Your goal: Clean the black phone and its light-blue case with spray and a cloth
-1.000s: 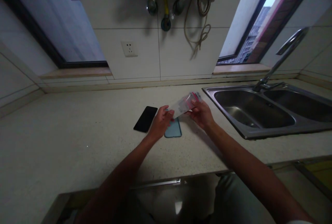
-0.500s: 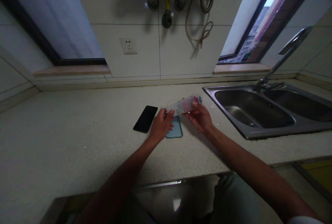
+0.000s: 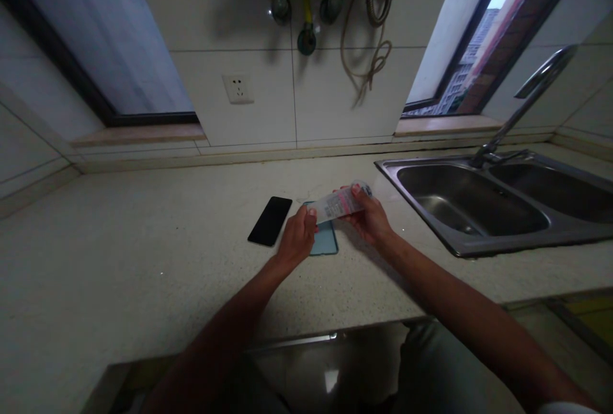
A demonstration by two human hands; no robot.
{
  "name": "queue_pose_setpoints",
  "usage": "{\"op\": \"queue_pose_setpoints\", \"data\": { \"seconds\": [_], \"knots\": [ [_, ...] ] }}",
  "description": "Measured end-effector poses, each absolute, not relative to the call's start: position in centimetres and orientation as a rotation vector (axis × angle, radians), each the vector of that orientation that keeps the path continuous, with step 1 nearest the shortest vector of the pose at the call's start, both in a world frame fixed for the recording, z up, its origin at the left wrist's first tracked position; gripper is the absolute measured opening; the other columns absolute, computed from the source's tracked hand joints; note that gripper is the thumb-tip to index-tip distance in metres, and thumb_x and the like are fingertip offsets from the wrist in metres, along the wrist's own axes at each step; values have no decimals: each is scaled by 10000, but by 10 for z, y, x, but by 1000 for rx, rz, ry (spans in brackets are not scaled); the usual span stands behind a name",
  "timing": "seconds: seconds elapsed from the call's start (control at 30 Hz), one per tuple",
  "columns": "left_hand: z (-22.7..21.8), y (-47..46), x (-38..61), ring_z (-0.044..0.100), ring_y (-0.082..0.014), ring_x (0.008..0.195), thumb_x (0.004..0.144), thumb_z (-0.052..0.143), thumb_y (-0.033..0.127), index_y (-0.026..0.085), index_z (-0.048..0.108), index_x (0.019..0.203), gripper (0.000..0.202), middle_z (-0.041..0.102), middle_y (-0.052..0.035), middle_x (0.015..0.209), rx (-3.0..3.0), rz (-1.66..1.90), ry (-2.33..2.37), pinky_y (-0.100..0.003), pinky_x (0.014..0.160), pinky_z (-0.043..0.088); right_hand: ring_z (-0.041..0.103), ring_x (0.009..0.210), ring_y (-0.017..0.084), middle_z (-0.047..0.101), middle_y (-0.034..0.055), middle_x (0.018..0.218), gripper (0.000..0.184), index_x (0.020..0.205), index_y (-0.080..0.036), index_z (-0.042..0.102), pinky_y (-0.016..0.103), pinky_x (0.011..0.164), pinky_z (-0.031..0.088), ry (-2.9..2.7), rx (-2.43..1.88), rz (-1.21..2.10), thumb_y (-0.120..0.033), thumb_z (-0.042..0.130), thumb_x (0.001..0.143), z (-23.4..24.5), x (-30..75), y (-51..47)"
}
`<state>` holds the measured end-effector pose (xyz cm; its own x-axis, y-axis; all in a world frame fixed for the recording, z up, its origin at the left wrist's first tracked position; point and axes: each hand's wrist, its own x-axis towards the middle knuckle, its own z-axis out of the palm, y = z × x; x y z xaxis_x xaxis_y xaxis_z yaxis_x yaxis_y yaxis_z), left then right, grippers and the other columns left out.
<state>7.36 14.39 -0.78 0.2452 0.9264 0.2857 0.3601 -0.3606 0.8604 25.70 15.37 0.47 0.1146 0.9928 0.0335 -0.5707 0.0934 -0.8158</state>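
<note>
Between my two hands is a clear plastic packet (image 3: 335, 205) with pink and dark print, held above the counter. My left hand (image 3: 300, 232) pinches its left end between thumb and fingers. My right hand (image 3: 368, 213) grips the right end, thumb on top and fingers beneath. What the packet contains is too small to make out. Under it, a light blue phone case (image 3: 324, 241) lies on the counter, partly covered by my left hand and the packet. A black smartphone (image 3: 270, 221) lies flat just left of my left hand.
The pale speckled counter (image 3: 201, 273) runs along a tiled wall. To the right sits a steel double sink (image 3: 462, 251) with a tall faucet (image 3: 541, 82). A socket (image 3: 238, 89), pipes and a looped cord (image 3: 371, 72) are on the wall.
The packet has turned slightly and sits a little lower at its left end. My right thumb has shifted slightly along it. Phone and case stay put.
</note>
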Motion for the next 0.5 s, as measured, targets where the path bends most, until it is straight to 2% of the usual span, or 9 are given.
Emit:
{"op": "queue_pose_setpoints", "data": {
  "seconds": [0.27,0.5],
  "knots": [
    [-14,148,73,550,-126,500,978,279,617,211,477,831,475,578,2,601,1832,1129,1132,-245,502,397,712,721,206,765,50,868,479,896,-178,722,295,562,630,-714,-768,1314,-532,878,613,5,255,152],
    [-16,153,72,540,-124,510,979,284,614,216,461,824,462,580,3,611,1814,1111,1076,-243,509,394,717,763,227,766,49,898,463,888,-192,727,342,624,648,-693,-786,1345,-507,893,592,8,255,149]
  ]
}}
